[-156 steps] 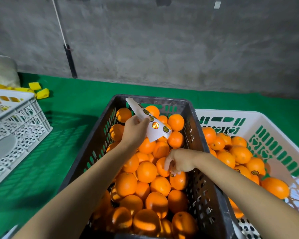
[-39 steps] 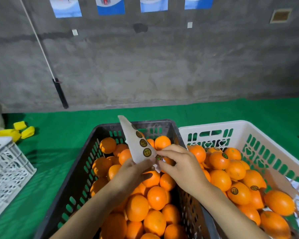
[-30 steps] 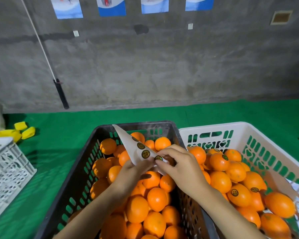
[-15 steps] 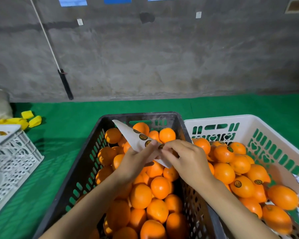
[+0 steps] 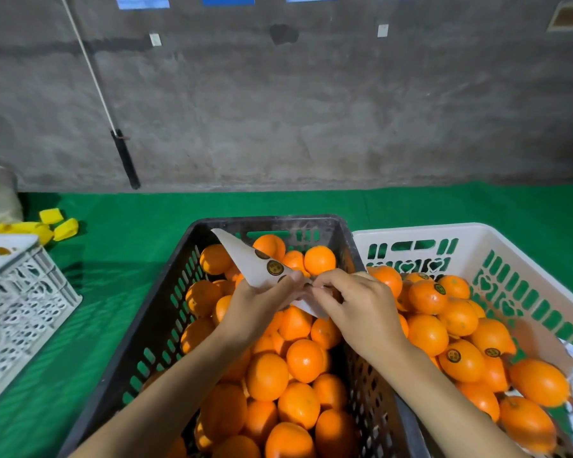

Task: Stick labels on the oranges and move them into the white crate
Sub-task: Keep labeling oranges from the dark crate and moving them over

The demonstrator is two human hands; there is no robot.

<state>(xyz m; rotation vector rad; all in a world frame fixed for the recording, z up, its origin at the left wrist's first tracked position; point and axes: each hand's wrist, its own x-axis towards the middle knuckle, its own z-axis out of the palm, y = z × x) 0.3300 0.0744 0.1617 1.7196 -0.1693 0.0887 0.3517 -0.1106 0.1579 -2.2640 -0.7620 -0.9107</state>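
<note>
Middle crate (image 5: 268, 221) sitting on mat (image 5: 113, 226). Right crate (image 5: 444, 228) touching its right side. Oranges (image 5: 267, 375) lying in both. Left crate (image 5: 24, 292) standing well apart, far left. Left hand (image 5: 255, 305) and right hand (image 5: 358, 309) meeting above middle crate, sheet (image 5: 245, 259) between them. Wall (image 5: 311, 110) rising behind mat, pole (image 5: 124, 157) leaning on it, left.

Bare left forearm (image 5: 179, 388), bare right forearm (image 5: 424, 391)

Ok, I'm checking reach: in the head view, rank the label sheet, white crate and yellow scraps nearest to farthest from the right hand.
1. label sheet, pinched by the right hand.
2. white crate, just right of it.
3. yellow scraps, far left on the mat.
</note>
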